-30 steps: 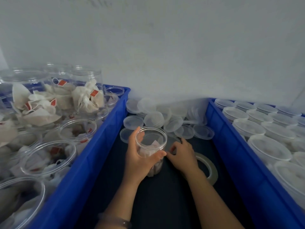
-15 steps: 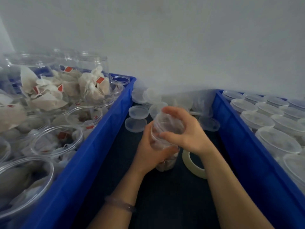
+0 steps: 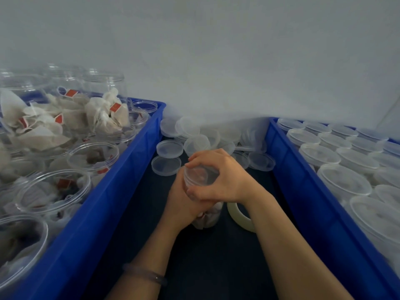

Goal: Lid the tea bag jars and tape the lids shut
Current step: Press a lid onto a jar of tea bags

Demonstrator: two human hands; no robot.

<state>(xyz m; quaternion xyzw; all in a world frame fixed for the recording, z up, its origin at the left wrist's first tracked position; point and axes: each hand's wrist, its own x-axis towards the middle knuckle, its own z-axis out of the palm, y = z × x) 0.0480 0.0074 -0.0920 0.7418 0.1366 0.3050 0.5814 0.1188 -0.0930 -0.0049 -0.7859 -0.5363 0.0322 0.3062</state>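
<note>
**Lid going on**

My left hand (image 3: 184, 205) wraps the clear plastic tea bag jar (image 3: 208, 218), upright on the dark surface (image 3: 205, 260) between blue plastic crates (image 3: 134, 156). My right hand (image 3: 223, 178) curls over its translucent round lid (image 3: 198, 173), seating it, I think. Next I need the pale tape roll (image 3: 239, 216) just beside it.

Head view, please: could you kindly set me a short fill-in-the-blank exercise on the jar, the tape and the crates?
1. The right hand holds a clear ____ on top of the jar that the left hand grips.
2. The tape roll lies to the ____ of that jar.
3. The loose lids lie between two ____ crates.
Missing words: lid; right; blue.
</note>
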